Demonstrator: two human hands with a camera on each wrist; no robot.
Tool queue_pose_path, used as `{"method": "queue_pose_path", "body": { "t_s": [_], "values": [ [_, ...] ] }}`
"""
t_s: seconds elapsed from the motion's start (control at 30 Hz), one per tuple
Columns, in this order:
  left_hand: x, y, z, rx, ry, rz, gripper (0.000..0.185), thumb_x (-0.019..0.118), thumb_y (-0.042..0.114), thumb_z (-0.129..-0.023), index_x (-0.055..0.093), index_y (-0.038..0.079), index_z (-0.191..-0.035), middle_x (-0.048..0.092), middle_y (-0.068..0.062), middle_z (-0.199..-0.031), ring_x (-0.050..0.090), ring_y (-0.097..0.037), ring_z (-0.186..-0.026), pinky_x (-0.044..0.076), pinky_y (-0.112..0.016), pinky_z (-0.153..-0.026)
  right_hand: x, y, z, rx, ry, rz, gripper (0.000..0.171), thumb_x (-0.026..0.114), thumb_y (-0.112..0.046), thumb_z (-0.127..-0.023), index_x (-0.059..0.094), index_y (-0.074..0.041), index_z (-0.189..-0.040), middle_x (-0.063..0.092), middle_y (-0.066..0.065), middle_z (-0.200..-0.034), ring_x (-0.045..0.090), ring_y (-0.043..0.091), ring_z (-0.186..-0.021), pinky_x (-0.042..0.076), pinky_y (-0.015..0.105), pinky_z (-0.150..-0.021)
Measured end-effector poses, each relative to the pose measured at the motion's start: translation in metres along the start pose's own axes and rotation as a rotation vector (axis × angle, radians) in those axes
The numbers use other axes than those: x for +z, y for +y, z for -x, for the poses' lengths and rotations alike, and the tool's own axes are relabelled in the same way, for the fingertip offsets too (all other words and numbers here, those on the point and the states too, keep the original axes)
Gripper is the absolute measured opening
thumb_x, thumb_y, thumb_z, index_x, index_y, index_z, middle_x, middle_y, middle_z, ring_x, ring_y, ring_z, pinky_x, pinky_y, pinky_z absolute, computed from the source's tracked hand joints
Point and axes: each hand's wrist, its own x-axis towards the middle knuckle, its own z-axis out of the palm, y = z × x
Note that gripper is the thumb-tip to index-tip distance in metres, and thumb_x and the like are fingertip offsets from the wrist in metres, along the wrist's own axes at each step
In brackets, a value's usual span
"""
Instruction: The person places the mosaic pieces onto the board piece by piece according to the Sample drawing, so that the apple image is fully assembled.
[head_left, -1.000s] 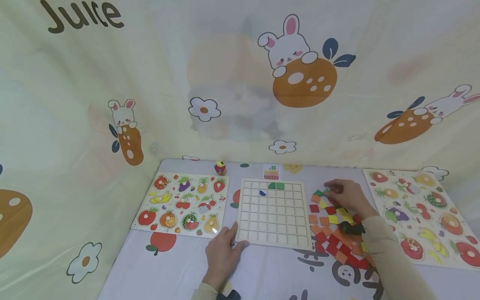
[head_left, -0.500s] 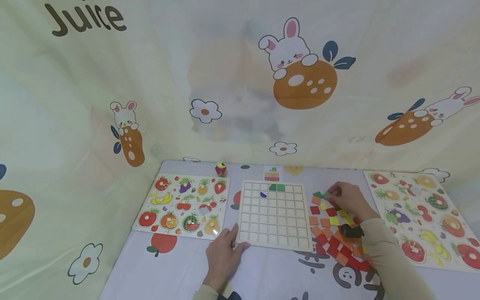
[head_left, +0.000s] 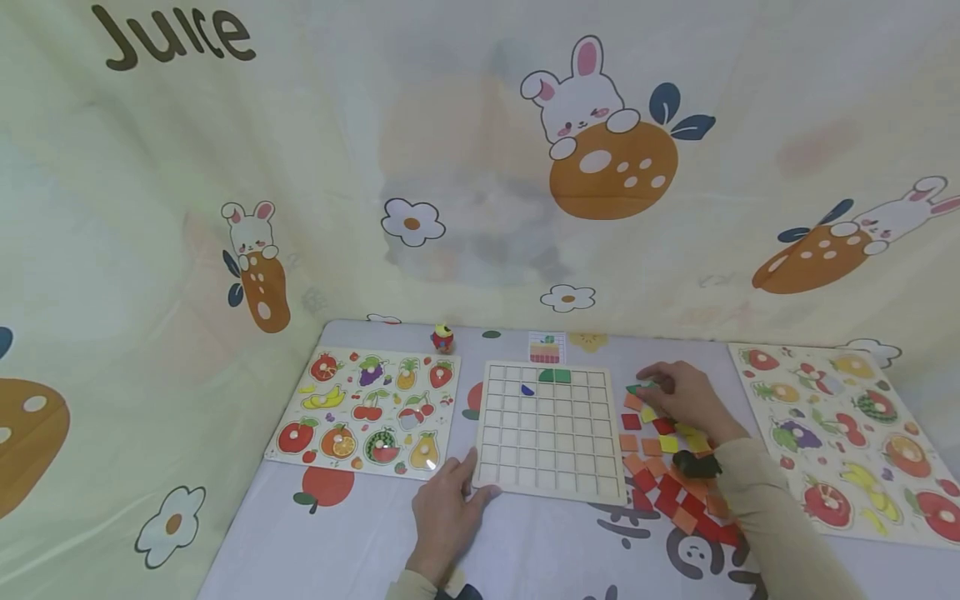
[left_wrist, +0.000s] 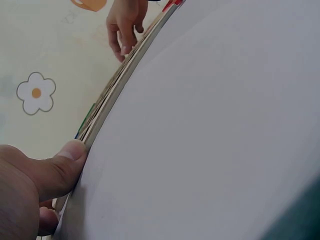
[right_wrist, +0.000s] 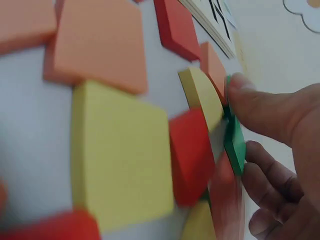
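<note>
A pale wooden grid board (head_left: pixel 551 433) lies at the middle of the table; two green pieces (head_left: pixel 555 376) and a small blue piece (head_left: pixel 527 390) sit in its upper cells. My left hand (head_left: pixel 447 508) holds the board's near left corner, thumb (left_wrist: pixel 70 152) against the near edge. My right hand (head_left: pixel 690 396) is at the top of a heap of coloured pieces, pinching a green piece (right_wrist: pixel 235 142) between thumb and fingers. In the right wrist view, yellow (right_wrist: pixel 122 155), red (right_wrist: pixel 190 155) and orange (right_wrist: pixel 102 42) pieces lie beside it.
A small card with a coloured pattern (head_left: pixel 547 347) lies behind the board. Fruit puzzle boards lie at left (head_left: pixel 348 421) and right (head_left: pixel 817 400). A small red and yellow figure (head_left: pixel 442 337) stands at the back. A printed curtain (head_left: pixel 465 167) rises behind the table.
My right hand has shifted slightly left at the green pieces, its fingers moving over them. My left hand stays at the board's corner.
</note>
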Motion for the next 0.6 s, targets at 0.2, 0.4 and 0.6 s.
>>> {"method": "queue_pose_path", "body": {
  "t_s": [0.2, 0.4, 0.6],
  "values": [
    [-0.0007, -0.0007, -0.0002, 0.0, -0.001, 0.006, 0.07, 0.089, 0.048, -0.082, 0.068, 0.02, -0.143, 0.045, 0.014, -0.072, 0.032, -0.003, -0.058, 0.026, -0.021, -0.057, 0.0034, -0.0094, -0.0044, 0.027, -0.002, 0.036, 0.033, 0.079, -0.029, -0.096, 0.073, -0.005, -0.117, 0.063, 0.018, -0.114, 0.057, 0.033, -0.1, 0.054, 0.038, -0.078],
    [-0.0021, 0.0005, 0.0004, 0.002, 0.0, 0.01, 0.07, 0.09, 0.047, -0.082, 0.068, 0.02, -0.143, 0.045, 0.013, -0.072, 0.031, -0.003, -0.057, 0.025, -0.021, -0.056, 0.0052, -0.0095, -0.0062, 0.032, -0.001, 0.042, 0.029, 0.079, -0.028, -0.096, 0.071, -0.005, -0.113, 0.068, 0.016, -0.107, 0.059, 0.03, -0.095, 0.051, 0.037, -0.077],
    [-0.0025, 0.0018, 0.0009, 0.004, 0.008, 0.008, 0.07, 0.09, 0.046, -0.081, 0.069, 0.019, -0.142, 0.046, 0.012, -0.072, 0.031, -0.003, -0.057, 0.025, -0.021, -0.056, 0.0045, -0.0121, -0.0056, 0.062, -0.018, -0.002, 0.035, 0.08, -0.026, -0.096, 0.067, -0.006, -0.122, 0.07, 0.017, -0.115, 0.062, 0.03, -0.098, 0.056, 0.04, -0.082]
  ]
}}
